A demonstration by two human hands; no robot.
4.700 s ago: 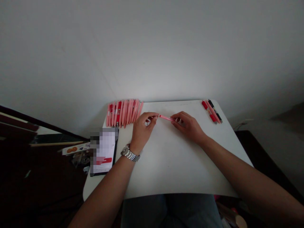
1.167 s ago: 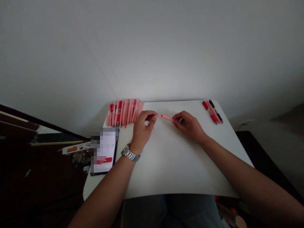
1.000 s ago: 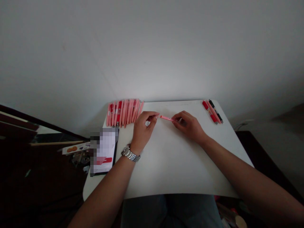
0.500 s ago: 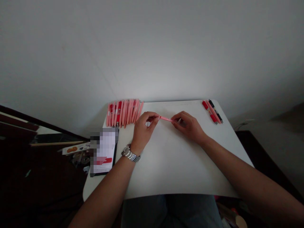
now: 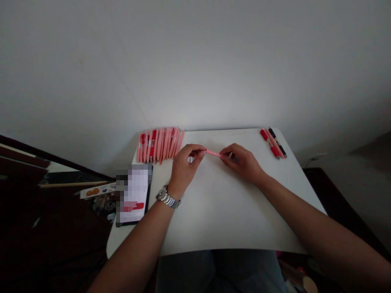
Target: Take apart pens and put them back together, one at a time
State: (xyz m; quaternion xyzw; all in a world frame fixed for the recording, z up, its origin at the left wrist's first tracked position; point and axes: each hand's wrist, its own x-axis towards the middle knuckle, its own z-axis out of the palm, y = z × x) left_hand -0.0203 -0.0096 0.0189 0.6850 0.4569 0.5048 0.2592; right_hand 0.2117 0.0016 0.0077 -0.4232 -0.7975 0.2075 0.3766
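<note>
Over the far middle of the white table (image 5: 220, 211) I hold a thin pink pen (image 5: 213, 153) level between both hands. My left hand (image 5: 184, 166), with a metal watch on its wrist, pinches the pen's left end between thumb and fingertips. My right hand (image 5: 241, 161) is closed on the right end. A row of several pink and red pens (image 5: 159, 144) lies at the table's far left corner, just left of my left hand.
A few red, pink and black pens (image 5: 273, 143) lie at the far right corner. A dark tablet-like device with a white sheet (image 5: 133, 194) rests on the table's left edge. A white wall rises behind. My legs show under the near edge.
The hands have drawn slightly closer together, so less of the pink pen shows between them. Everything else stays where it was.
</note>
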